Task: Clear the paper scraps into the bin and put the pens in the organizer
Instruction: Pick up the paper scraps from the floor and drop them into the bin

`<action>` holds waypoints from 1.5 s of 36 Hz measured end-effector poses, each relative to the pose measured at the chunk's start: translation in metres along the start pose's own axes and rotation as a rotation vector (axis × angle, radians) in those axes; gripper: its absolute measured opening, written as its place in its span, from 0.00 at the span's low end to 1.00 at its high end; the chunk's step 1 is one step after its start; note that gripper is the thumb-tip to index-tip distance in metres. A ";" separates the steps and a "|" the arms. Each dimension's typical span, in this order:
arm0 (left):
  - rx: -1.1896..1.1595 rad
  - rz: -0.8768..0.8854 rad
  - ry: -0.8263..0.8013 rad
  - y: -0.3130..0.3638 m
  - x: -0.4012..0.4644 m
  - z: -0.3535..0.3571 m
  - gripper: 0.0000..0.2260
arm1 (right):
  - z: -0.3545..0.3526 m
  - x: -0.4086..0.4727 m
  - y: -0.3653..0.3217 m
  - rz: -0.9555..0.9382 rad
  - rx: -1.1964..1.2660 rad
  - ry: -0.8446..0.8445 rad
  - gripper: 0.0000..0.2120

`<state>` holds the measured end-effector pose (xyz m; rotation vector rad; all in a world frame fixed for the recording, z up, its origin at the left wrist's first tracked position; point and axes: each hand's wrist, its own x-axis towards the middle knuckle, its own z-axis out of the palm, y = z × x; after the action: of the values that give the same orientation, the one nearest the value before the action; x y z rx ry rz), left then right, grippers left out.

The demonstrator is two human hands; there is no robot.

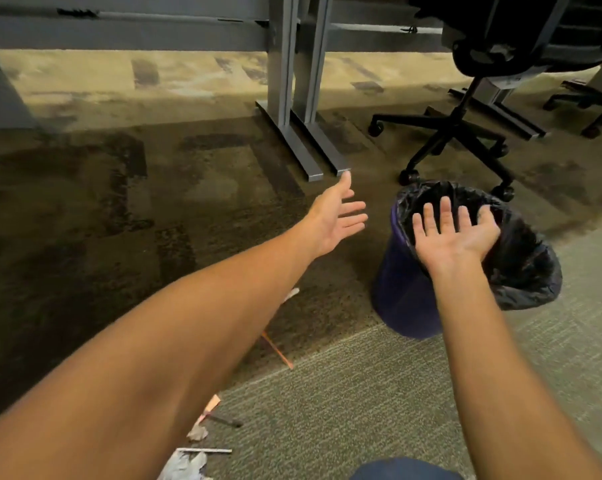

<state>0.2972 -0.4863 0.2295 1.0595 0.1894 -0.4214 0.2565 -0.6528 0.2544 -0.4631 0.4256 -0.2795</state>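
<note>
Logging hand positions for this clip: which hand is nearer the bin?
Right. The right hand is spread open, palm up, over the mouth of the bin. The left hand is open too, off to the bin's left over the carpet.

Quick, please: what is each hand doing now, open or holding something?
Left hand: open, holding nothing.
Right hand: open, palm up over the bin, holding nothing.
</note>
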 end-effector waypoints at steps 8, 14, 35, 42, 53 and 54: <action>0.090 0.045 0.256 0.034 -0.072 -0.146 0.25 | 0.023 -0.027 0.081 0.258 -0.556 -0.165 0.09; 0.152 0.049 0.518 0.038 -0.142 -0.248 0.23 | 0.044 -0.057 0.170 0.337 -1.151 -0.414 0.11; 0.312 -0.123 0.903 -0.039 -0.244 -0.409 0.06 | 0.005 -0.085 0.373 0.392 -1.805 -0.833 0.07; 0.438 -0.230 0.870 -0.068 -0.224 -0.427 0.12 | -0.029 -0.061 0.414 0.271 -1.928 -0.899 0.09; 0.720 -0.207 0.737 -0.108 -0.188 -0.432 0.21 | -0.077 -0.034 0.451 0.024 -2.119 -1.105 0.21; 0.763 -0.201 0.753 -0.111 -0.185 -0.433 0.21 | -0.081 -0.032 0.454 0.006 -2.128 -1.109 0.21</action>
<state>0.1039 -0.1089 -0.0042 1.9368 0.8573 -0.2527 0.2655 -0.2812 -0.0202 -2.5093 -0.5907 0.6081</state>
